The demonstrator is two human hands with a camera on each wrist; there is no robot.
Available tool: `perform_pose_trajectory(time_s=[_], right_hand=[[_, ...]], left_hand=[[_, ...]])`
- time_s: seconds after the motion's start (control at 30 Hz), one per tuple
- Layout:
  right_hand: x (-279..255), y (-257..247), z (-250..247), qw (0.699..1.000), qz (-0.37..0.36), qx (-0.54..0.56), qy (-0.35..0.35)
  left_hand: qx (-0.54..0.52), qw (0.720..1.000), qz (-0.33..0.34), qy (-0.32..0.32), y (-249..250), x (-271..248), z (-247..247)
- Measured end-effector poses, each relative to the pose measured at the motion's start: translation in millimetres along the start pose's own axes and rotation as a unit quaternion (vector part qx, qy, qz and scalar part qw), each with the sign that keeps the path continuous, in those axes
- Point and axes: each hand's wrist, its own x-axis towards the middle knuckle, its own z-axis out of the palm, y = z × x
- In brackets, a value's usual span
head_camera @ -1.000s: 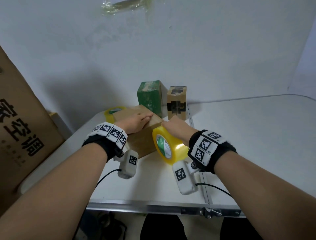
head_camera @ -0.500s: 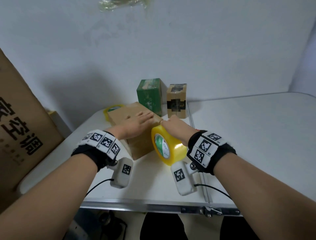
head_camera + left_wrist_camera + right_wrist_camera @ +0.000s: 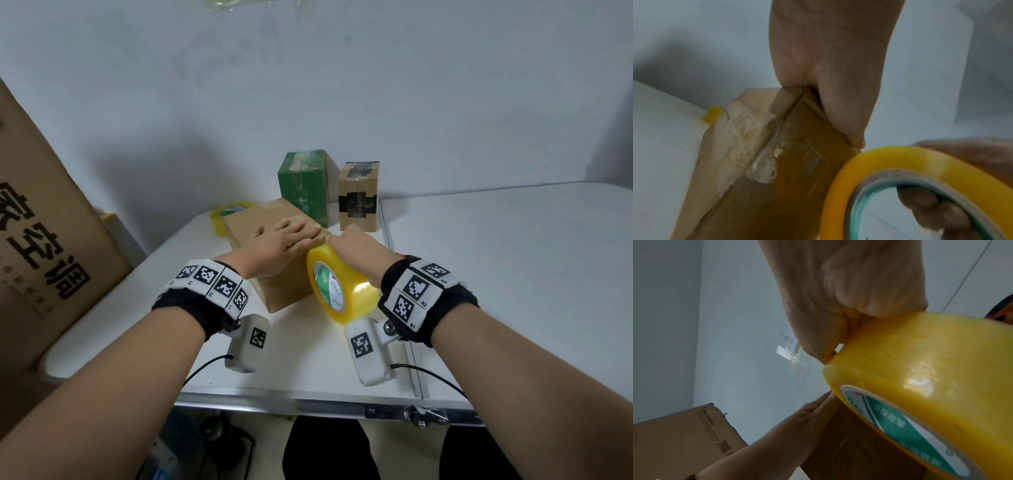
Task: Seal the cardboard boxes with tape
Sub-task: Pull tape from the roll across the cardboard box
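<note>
Two hands work at the brown cardboard box (image 3: 274, 240) on the white table (image 3: 513, 274). The left hand (image 3: 279, 245) presses flat on top, fingers straight. The right hand (image 3: 356, 253) grips the yellow tape roll (image 3: 342, 291) touching the box's side. If the box slips, the tape might stick crooked.

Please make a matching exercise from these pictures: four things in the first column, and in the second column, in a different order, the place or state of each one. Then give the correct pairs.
Things
1. yellow tape roll
2. brown box
3. green box
4. second tape roll

Places or states
A. stands at the back by the wall, beside a tan box with black print
B. lies on the table behind the brown box, partly hidden
C. gripped by the right hand, against the box's near right edge
D. pressed flat under the left hand

Pairs: 1-C, 2-D, 3-A, 4-B
</note>
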Motion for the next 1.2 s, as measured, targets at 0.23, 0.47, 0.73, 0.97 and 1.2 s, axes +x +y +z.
perform_pose_trajectory(time_s=[0.23, 0.47, 0.73, 0.97, 1.2], right_hand=[[-3.7, 2.6, -2.4, 1.000, -0.016, 0.003, 0.009], [-15.5, 11.2, -10.1, 0.998, 0.030, 0.042, -0.034], [-36.7, -40.2, -53.6, 0.937, -0.116, 0.331, 0.001], [-37.4, -121.4, -80.9, 0.909, -0.184, 0.372, -0.031], [-18.5, -123.5, -83.7, 0.934, -0.154, 0.323, -0.006]], left_hand=[[-0.020, 0.996, -0.083, -0.005, -15.2, -17.5, -1.3], [0.020, 0.994, -0.100, 0.024, -6.5, -21.6, -2.2], [-0.141, 0.982, -0.093, 0.082, -4.7, -32.9, -72.3], [-0.334, 0.927, -0.170, -0.003, -0.5, -25.5, -122.1], [-0.066, 0.981, -0.074, 0.167, 7.5, -16.2, -111.0]])
